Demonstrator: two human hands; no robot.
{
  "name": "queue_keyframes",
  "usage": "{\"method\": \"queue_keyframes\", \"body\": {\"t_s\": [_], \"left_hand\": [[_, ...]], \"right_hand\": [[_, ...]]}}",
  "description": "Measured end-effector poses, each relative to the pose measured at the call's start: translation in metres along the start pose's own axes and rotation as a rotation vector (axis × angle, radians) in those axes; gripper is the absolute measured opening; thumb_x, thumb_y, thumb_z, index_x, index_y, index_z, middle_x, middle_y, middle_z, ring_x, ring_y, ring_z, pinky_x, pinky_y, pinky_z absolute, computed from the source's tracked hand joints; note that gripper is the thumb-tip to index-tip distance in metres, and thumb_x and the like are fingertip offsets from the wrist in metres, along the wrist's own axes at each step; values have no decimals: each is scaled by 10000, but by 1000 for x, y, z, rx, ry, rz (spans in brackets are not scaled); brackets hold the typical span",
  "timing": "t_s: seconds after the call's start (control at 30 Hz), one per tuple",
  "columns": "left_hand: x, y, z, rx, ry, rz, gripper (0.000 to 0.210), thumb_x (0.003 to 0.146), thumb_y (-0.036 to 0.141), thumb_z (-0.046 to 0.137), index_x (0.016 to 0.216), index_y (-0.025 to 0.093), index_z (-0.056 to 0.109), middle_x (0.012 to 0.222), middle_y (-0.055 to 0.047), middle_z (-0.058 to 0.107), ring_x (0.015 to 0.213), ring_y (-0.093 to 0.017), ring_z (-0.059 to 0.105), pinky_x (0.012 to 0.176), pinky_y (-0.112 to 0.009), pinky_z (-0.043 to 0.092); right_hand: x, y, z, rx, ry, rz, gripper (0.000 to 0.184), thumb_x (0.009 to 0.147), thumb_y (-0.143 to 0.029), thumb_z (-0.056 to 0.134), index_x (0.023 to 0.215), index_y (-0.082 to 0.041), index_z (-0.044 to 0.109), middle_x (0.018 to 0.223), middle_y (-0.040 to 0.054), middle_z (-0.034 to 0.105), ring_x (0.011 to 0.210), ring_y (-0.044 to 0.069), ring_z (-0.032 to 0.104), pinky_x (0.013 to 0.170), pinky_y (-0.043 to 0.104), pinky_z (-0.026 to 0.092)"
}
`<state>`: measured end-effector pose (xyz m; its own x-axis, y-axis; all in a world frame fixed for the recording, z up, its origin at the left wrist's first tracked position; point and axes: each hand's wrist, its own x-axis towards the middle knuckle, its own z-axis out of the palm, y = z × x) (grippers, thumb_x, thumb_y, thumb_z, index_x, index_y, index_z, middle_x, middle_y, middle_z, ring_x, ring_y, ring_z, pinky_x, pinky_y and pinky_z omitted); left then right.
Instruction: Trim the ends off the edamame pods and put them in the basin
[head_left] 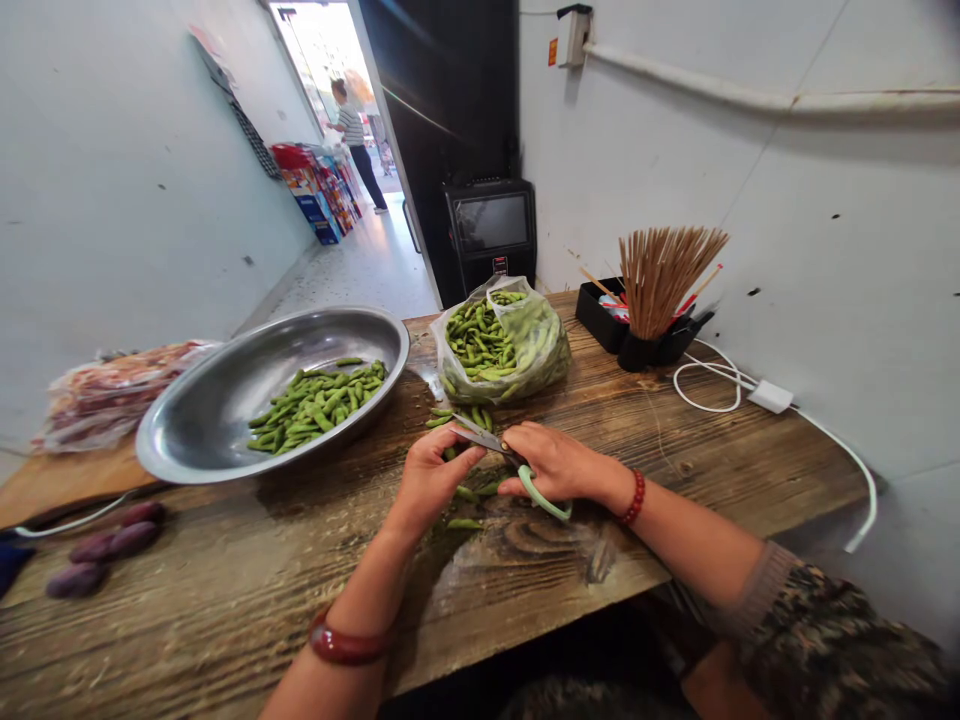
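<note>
My right hand is closed around a pair of scissors with pale green handles, blades parted and pointing left. My left hand pinches a green soybean pod at the blades; the fingers hide most of it. Several loose pods lie on the wooden table under and around both hands. Just beyond them sits a clear plastic bag full of pods. To the left, a wide steel basin holds a heap of pods on its right side.
Dark purple oval items lie at the table's left, near a bag of reddish pieces. At the back right stand a bundle of wooden sticks in a black holder and a white cable. A person stands beyond the doorway.
</note>
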<state>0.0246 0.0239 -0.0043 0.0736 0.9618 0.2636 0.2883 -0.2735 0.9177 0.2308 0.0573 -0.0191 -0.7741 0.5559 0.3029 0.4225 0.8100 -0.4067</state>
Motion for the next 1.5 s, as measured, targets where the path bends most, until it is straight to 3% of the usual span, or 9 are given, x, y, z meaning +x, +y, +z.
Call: {"method": "queue_keyframes", "body": {"t_s": [0.23,0.37,0.47,0.6,0.7,0.97,1.23,1.5], "left_hand": [[1,-7,-1,-33,46,-55,159,678,252,761,616,153,652,694,-7,592,704,-138,520,686,-248,415],[-1,-1,-2,-283,87,-268,220,688,330,764,743,160,636,545,61,451,466,-66,358,450,-196,295],[-2,4,-4,-519,101,-380,295,697,375,766,770,179,559,483,101,362,389,-41,260,374,-172,201],[0,9,-6,-639,119,-410,338,682,356,788,772,174,518,574,73,493,400,-19,309,366,-140,210],[0,11,-5,-650,106,-411,331,684,342,786,767,168,517,645,42,567,410,-12,340,371,-131,228],[-2,8,-2,-524,77,-429,342,664,371,796,866,136,651,650,21,574,428,-19,351,379,-148,213],[-3,3,0,-447,61,-391,357,678,370,785,932,135,697,485,73,421,424,-45,304,405,-179,195],[-3,2,1,-425,38,-362,315,690,378,775,885,141,702,465,73,407,423,-49,297,419,-189,191]], "right_hand": [[1,1,-1,151,-25,28,284,792,-327,715,784,-185,470,757,-7,533,663,130,455,606,241,335],[2,4,-3,231,26,85,238,798,-292,708,809,-179,499,759,-15,539,670,124,479,613,230,355],[2,6,-6,215,71,116,246,787,-300,719,833,-176,511,761,-15,534,667,125,480,613,232,360],[1,4,-9,132,77,65,315,774,-370,738,877,-177,511,842,23,557,758,163,502,687,269,397],[0,1,-9,79,73,25,381,767,-444,738,920,-179,511,896,51,562,815,192,501,735,300,412],[-1,4,-5,1,60,10,428,758,-477,740,947,-177,502,899,56,551,817,201,482,717,301,400],[-2,3,-3,-3,43,-1,406,771,-487,723,922,-185,497,876,47,546,794,197,471,693,299,386],[-2,2,-2,-30,-1,9,393,780,-498,709,865,-185,486,851,47,564,766,190,494,671,291,381]]}}
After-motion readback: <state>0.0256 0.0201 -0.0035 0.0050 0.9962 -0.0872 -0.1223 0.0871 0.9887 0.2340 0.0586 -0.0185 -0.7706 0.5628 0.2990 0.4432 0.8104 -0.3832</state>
